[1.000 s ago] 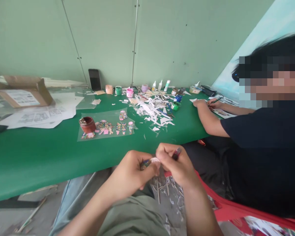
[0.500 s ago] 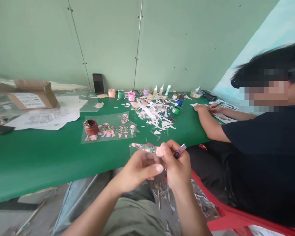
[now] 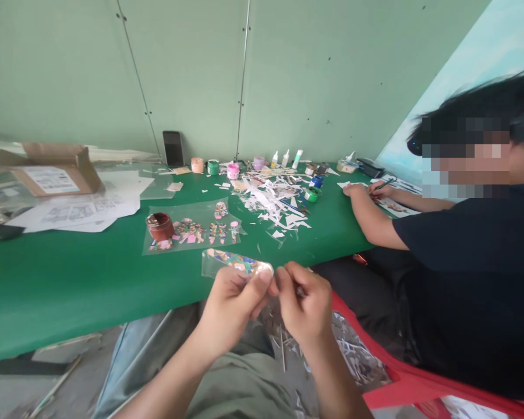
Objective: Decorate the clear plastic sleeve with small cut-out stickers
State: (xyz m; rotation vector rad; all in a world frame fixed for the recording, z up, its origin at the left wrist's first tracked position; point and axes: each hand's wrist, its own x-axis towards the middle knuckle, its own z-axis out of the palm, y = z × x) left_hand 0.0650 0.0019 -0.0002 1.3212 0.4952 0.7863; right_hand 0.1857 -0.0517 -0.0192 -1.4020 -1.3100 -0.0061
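My left hand (image 3: pixel 238 302) pinches a patterned, multicoloured cutout (image 3: pixel 236 262) on clear plastic film, held just above the near edge of the table. The thumb presses on its pale right end. Close beside that end is my right hand (image 3: pixel 308 299), its fingers curled and closed. The small pink-handled craft knife that showed in this hand a moment before is now hidden by the fingers. On the table beyond, more multicoloured cutouts (image 3: pixel 190 231) lie on a clear plastic sheet (image 3: pixel 205 209). A reddish-brown paint jar (image 3: pixel 160 228) stands on the sheet's left part.
White paper scraps (image 3: pixel 273 201) are heaped mid-table. Paint jars, glue bottles (image 3: pixel 285 158) and a phone (image 3: pixel 173 149) line the wall. At left, a cardboard box (image 3: pixel 56 174) sits on printed sheets (image 3: pixel 113 192). To my right, a co-worker (image 3: pixel 454 262) holds a pen over paper.
The cutout has shifted left and now rests in my left hand's grip. My right hand has turned and come off its face to the right end; the knife's pink handle no longer shows.
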